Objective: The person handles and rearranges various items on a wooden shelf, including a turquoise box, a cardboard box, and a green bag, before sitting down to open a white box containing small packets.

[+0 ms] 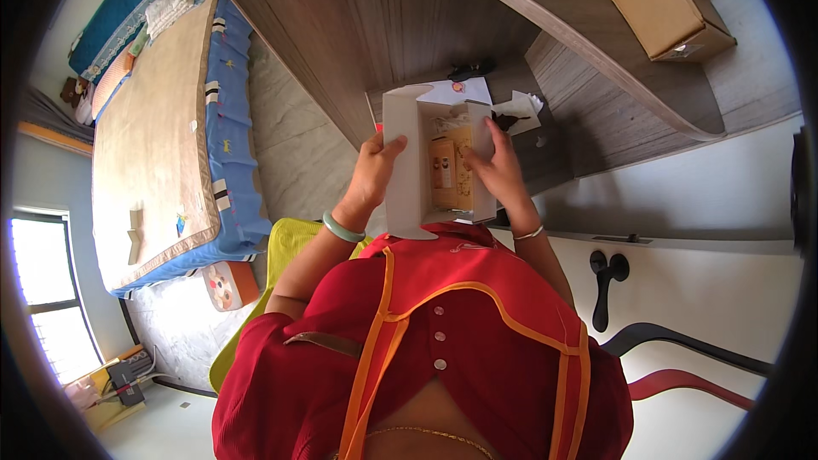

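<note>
An opened white cardboard box (409, 172) is held up in front of my red apron (441, 262). My left hand (377, 169) grips the box's lid side, with the thumb over its edge. On the other side, my right hand (501, 163) holds the wall, its thumb reaching over the inside. Within the box lies a tan printed packet (444, 166), and some clear plastic (450, 121) shows near its far end. Behind the box, a white printed sheet (476, 87) and a crumpled white paper (521, 108) rest on the wooden shelf unit. A small dark object (470, 70) lies there too.
A long brown cardboard box (664, 6) stands on the upper right shelf. To the left is a bed (156, 140) with a blue skirt, and a round-faced stool (230, 284) by its foot. A yellow-green chair (291, 243) is close beside me. A white door with a black handle (604, 287) is at right.
</note>
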`<state>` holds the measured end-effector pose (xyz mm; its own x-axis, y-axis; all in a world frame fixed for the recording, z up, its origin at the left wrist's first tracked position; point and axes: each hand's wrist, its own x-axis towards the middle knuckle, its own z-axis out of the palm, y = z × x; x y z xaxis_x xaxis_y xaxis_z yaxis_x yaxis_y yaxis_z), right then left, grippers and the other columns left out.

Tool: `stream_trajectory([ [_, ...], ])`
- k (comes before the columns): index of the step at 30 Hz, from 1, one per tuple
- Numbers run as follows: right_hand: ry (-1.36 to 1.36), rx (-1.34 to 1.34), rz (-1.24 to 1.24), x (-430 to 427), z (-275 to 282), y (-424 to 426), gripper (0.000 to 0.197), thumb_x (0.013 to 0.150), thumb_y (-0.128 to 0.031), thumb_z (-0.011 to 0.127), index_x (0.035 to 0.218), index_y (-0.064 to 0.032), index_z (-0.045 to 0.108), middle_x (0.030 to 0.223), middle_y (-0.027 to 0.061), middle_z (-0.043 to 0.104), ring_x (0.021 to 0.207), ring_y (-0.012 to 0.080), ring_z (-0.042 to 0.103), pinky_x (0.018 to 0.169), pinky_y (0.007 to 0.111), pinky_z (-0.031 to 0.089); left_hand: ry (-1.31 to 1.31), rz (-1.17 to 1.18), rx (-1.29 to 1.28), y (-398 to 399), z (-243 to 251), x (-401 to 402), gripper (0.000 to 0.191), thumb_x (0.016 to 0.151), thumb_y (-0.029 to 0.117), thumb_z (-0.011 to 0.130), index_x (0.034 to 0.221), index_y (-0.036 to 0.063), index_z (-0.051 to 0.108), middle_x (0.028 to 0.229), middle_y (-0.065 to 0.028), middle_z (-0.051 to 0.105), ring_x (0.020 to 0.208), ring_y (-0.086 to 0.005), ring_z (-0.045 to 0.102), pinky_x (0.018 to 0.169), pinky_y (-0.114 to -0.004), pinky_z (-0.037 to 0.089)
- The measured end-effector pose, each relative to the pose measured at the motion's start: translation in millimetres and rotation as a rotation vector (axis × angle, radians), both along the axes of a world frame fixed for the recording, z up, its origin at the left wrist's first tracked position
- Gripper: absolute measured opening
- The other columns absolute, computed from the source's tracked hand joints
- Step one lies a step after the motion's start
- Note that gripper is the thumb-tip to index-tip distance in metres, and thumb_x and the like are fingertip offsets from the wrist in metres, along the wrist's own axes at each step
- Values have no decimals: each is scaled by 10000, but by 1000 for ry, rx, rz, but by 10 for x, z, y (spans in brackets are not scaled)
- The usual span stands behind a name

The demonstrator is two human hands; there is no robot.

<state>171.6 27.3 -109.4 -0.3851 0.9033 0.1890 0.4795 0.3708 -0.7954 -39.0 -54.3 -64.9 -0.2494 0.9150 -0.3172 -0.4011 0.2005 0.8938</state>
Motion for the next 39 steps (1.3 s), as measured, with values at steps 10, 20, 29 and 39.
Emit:
stream_trajectory([
  [10, -272, 257, 43, -441, 327, -294, 730, 763, -266, 660, 1351, -41, 291, 1246, 237, 416, 1088, 426, 440, 909, 433, 409, 178, -12, 102, -44, -206, 212, 226, 886, 134, 522, 1040, -27, 555, 864, -45, 599, 762, -106, 528, 663, -262, 441],
  [20, 548, -564, 291, -263, 22, -51, 579, 896, -373, 544, 1323, -17, 383, 1274, 90, 459, 1177, 148, 407, 972, 302, 339, -177, 51, 64, -131, 180, -190, 242, 882, 111, 499, 1072, -34, 540, 968, -91, 612, 840, -155, 586, 729, -280, 477],
  [29, 270, -442, 231, -323, -113, -120, 647, 934, -508, 362, 1331, 3, 375, 1316, 126, 437, 1233, 222, 376, 1018, 301, 286, -80, 57, 101, -203, 216, -88, 268, 894, 109, 478, 1111, -41, 526, 1003, -99, 607, 877, -165, 582, 772, -289, 474],
  [39, 637, -571, 344, -278, 246, 161, 635, 855, -188, 605, 1391, -60, 291, 1365, 100, 363, 1264, 185, 320, 1024, 307, 280, -166, -98, -6, -300, 699, -367, 287, 862, 117, 516, 1100, -44, 530, 955, -120, 618, 812, -194, 623, 714, -304, 524],
])
